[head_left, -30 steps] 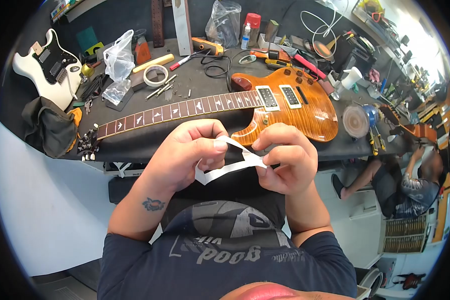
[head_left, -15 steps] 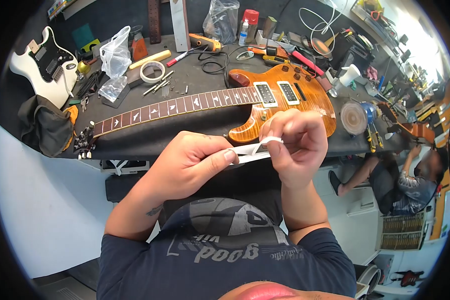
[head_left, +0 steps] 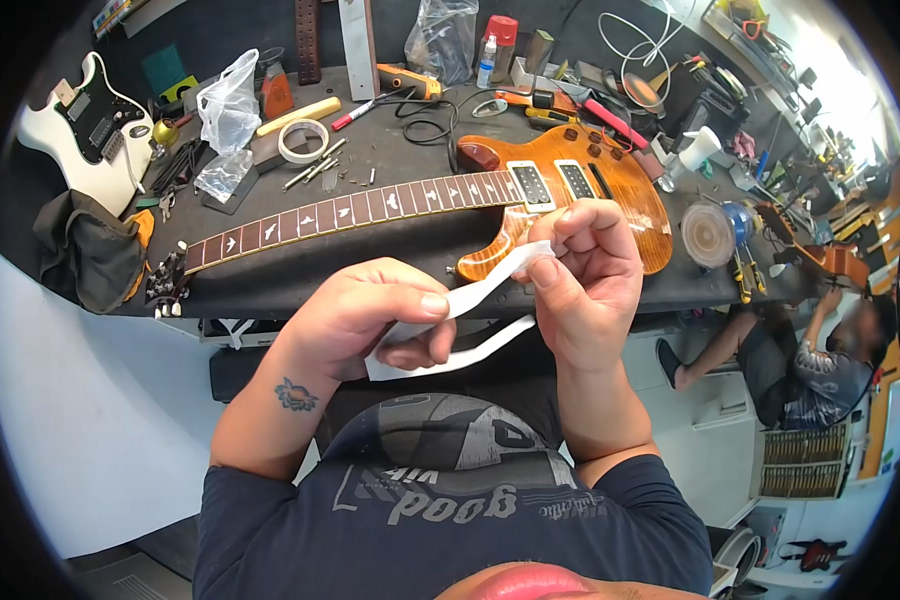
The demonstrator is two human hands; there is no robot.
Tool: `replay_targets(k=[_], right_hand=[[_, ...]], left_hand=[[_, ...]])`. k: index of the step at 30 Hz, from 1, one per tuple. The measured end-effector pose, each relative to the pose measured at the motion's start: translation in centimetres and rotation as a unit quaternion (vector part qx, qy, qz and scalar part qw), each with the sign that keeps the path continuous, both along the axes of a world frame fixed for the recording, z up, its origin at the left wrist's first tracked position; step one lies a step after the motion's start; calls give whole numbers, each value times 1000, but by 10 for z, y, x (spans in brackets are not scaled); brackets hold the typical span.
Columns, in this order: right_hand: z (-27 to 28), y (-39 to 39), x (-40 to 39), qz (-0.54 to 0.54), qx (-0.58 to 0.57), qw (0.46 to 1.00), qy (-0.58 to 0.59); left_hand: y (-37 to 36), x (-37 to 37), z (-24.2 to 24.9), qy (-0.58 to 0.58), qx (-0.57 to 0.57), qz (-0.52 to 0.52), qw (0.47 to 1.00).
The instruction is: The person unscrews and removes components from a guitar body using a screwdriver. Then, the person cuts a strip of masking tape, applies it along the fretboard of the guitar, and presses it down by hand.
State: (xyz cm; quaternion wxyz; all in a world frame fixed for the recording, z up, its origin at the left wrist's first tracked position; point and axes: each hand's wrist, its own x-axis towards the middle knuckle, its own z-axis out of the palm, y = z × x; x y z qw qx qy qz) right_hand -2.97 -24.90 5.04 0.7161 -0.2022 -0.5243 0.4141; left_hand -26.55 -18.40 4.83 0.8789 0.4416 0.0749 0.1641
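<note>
A white paper-like strip point(head_left: 488, 281) stretches between my two hands, in front of my shirt. My left hand point(head_left: 385, 315) pinches it between thumb and fingers, and a folded part of the strip hangs below that hand. My right hand point(head_left: 585, 280) grips its upper end between thumb and forefinger. Behind the hands, an orange guitar point(head_left: 630, 215) lies face up on the dark workbench point(head_left: 390, 255), its fretboard point(head_left: 345, 212) reaching left and carrying no visible strings.
A white guitar body point(head_left: 55, 130) and a dark cloth point(head_left: 90, 250) lie at the left. Behind the fretboard are a tape roll point(head_left: 303, 141), plastic bags and several tools. A spool point(head_left: 708, 236) stands right of the orange guitar. Another person point(head_left: 835, 370) sits far right.
My left hand has turned and moved slightly down and left. The strip has opened out, showing a longer stretch and a loop below. My right hand has risen slightly.
</note>
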Motion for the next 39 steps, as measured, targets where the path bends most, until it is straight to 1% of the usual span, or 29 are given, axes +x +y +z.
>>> replay_targets(k=[3,4,5,6,8,11,13,14,17,18,19,21,22,23,24,25,26,29,32,34,37,39], right_hand=[[5,0,-3,-22,-8,1000,-13],[5,-1,-4,-38,-12,999,-22],[6,-2,-4,-53,-15,998,-31],[5,-2,-4,-53,-5,998,-33],[3,-3,-3,-51,15,998,-36],[7,-8,-7,-71,24,997,-26],[15,-13,-12,-67,35,997,-28],[18,-16,-13,-67,40,997,-29],[23,-17,-11,-109,74,989,-62],[25,-19,-12,-115,69,989,-65],[28,-20,-14,-120,63,988,-68],[28,-22,-18,-129,58,987,-76],[28,-22,-20,-133,59,986,-81],[28,-22,-21,-135,62,985,-85],[26,-21,-22,-149,64,982,-95],[24,-19,-22,-165,67,979,-104],[23,-18,-21,-182,71,974,-112],[31,-21,-18,-172,46,974,-138],[28,-18,-12,-141,30,982,-125],[25,-18,-9,-113,14,989,-95],[21,-17,-8,-85,12,995,-59],[21,-16,-8,-72,15,996,-42]], left_hand=[[-17,14,12,48,-16,87,995],[-22,18,17,73,72,143,984],[-25,21,6,40,115,210,970],[-22,25,-9,13,193,241,951],[-20,27,-14,-25,236,234,943],[-15,23,-7,-61,122,135,981],[-9,21,-11,-91,34,86,992],[-3,21,-19,-121,31,75,989],[-7,21,-17,-76,110,248,959],[-11,21,-14,-64,190,315,928],[-12,18,-11,-73,317,320,890],[-26,24,4,-11,402,317,859],[-31,35,4,-21,410,332,849],[-32,42,1,-42,393,330,857],[-39,42,3,-12,269,293,917],[-44,42,6,16,141,249,958],[-41,45,-2,-32,130,237,962],[-42,42,0,-96,-37,146,984],[-43,39,0,-105,-98,115,983],[-44,40,3,-112,-127,99,981],[-45,41,2,-122,-151,98,976],[-46,42,3,-121,-145,97,977]])
